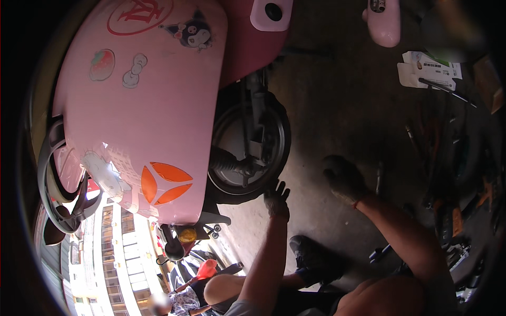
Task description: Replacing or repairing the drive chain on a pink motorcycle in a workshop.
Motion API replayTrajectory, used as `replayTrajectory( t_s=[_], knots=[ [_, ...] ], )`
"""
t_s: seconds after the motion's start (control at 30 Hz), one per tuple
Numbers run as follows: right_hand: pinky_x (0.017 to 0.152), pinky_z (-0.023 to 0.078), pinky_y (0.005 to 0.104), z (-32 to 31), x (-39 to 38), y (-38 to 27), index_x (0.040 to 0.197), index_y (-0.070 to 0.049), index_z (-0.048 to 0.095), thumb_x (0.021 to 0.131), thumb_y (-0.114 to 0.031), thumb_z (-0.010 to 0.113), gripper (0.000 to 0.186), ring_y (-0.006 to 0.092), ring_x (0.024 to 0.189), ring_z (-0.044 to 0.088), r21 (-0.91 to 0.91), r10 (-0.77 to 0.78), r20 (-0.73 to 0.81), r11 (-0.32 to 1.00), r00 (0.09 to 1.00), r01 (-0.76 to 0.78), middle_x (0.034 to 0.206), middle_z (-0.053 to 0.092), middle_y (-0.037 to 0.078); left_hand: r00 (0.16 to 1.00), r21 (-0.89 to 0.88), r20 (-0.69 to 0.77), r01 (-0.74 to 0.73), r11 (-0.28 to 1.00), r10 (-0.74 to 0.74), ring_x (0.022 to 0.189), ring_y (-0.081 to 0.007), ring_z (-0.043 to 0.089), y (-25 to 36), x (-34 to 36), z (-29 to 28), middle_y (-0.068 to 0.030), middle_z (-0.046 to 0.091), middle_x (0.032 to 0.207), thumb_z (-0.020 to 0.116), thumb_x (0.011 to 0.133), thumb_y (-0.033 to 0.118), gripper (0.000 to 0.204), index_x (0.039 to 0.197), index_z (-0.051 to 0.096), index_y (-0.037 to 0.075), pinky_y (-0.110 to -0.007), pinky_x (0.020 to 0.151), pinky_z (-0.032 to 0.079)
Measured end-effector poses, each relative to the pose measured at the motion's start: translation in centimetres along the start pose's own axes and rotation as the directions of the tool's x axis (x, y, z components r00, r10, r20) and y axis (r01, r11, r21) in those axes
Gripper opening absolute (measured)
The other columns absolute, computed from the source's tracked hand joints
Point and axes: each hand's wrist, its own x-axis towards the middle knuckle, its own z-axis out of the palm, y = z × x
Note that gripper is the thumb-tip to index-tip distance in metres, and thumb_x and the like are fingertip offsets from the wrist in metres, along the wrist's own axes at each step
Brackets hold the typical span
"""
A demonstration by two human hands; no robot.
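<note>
A pink scooter (pixel 132 116) with stickers fills the left, its dark front wheel (pixel 245 147) beside the body. My left hand (pixel 276 200), in a dark glove, has its fingers spread just below the tire, near its lower edge. My right hand (pixel 342 179), also gloved, is out over the floor right of the wheel, its fingers curled in shadow; what they hold, if anything, is hidden. A slim metal tool (pixel 378 179) lies just right of that hand.
Scattered tools (pixel 448 221) line the right, with an opened white packet (pixel 427 68), a brown box (pixel 487 87) and a pink part (pixel 383 26) above. My shoe (pixel 305 258) is below. Another person (pixel 179 303) and a bright building (pixel 124 247) show at lower left.
</note>
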Motion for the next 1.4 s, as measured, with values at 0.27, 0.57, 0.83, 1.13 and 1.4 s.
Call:
replayTrajectory(
  t_s=[0.27, 0.57, 0.83, 1.13, 1.4],
  knots=[
    [0.090, 0.044, 0.0411, -1.0, -0.2, 1.4, 0.109, -0.005, 0.059, 0.084, -0.021, 0.053, 0.031, 0.0319, 0.103, 0.056, -0.040, 0.028, -0.021, 0.999, 0.999, -0.029, 0.111, 0.060, 0.016, 0.947, 0.009, -0.283, -0.157, 0.988, 0.153, 0.127, -0.0301, 0.037, 1.5, -2.0, 0.3, -0.0116, 0.041, 0.136, 0.052, 0.091, 0.042, 0.059, 0.137, 0.034, 0.010, -0.047, 0.103, 0.032],
    [0.088, 0.044, 0.0407, 0.8, 0.1, 1.4, 0.108, -0.006, 0.059, 0.084, -0.021, 0.052, 0.029, 0.0309, 0.101, 0.057, -0.088, 0.036, 0.046, 0.996, 0.998, -0.031, 0.109, 0.060, 0.015, 0.742, 0.363, -0.473, -0.327, 0.873, 0.475, 0.114, -0.0253, 0.050, 1.5, -0.1, -0.2, -0.0134, 0.045, 0.130, 0.045, 0.095, 0.040, 0.053, 0.132, 0.035, 0.004, -0.042, 0.096, 0.044],
    [0.086, 0.045, 0.0411, 0.2, 0.3, 1.5, 0.105, -0.006, 0.059, 0.082, -0.018, 0.054, 0.026, 0.0321, 0.099, 0.057, -0.045, -0.082, -0.019, 0.996, 0.996, 0.081, 0.106, 0.060, 0.014, 0.999, 0.044, -0.043, 0.007, 0.999, -0.005, 0.121, -0.0320, 0.044, 0.6, -1.2, 0.4, -0.0141, 0.039, 0.137, 0.045, 0.095, 0.036, 0.050, 0.135, 0.033, 0.007, -0.047, 0.095, 0.042],
    [0.085, 0.045, 0.0411, -0.1, 0.4, 1.1, 0.101, -0.005, 0.060, 0.082, -0.019, 0.053, 0.025, 0.0324, 0.097, 0.058, -0.026, -0.076, -0.032, 0.997, 0.997, 0.075, 0.103, 0.061, 0.015, 0.643, 0.483, -0.343, -0.505, 0.715, 0.685, 0.110, -0.0235, 0.052, 6.6, -1.1, -3.6, -0.0097, 0.052, 0.124, 0.049, 0.095, 0.034, 0.046, 0.130, 0.040, 0.005, -0.040, 0.092, 0.044],
    [0.085, 0.045, 0.0418, -0.7, 0.2, 0.1, 0.101, -0.005, 0.059, 0.083, -0.020, 0.052, 0.025, 0.0325, 0.097, 0.058, -0.001, -0.031, 0.009, 1.000, 0.999, 0.031, 0.103, 0.061, 0.016, 0.971, 0.059, -0.176, -0.151, 0.987, 0.160, 0.116, -0.0291, 0.050, 1.5, -1.4, 0.7, -0.0121, 0.043, 0.133, 0.041, 0.097, 0.038, 0.047, 0.134, 0.032, 0.011, -0.045, 0.091, 0.047]
  ],
)
